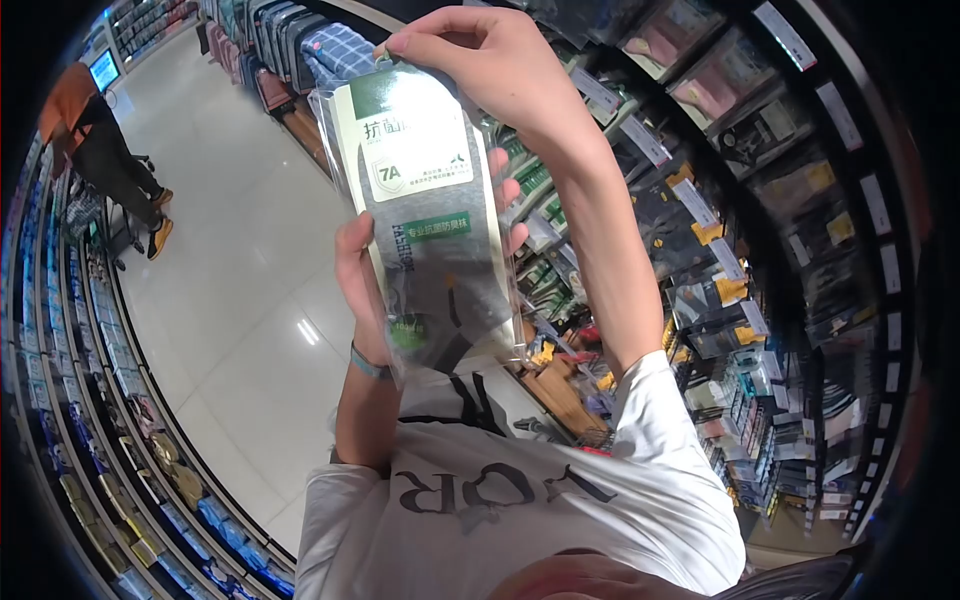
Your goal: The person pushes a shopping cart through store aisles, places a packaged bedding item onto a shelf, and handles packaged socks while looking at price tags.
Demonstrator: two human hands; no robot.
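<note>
A clear plastic package of grey socks (440, 260) with a green and white label is held up in front of the chest. My left hand (358, 270) is wrapped round it from behind, with the thumb on the near edge and several fingertips showing past the opposite edge. At the package's top, my right hand (450, 45) pinches the hanger tab between thumb and fingers. Light glares off the plastic over the upper label.
Racks of packaged socks (700, 290) with price tags stand close on the right. Shelves of small packs (140, 430) curve along the left. A person in orange (95, 140) stands at the upper left on the tiled floor (240, 300). Folded clothes (285, 50) hang at the top.
</note>
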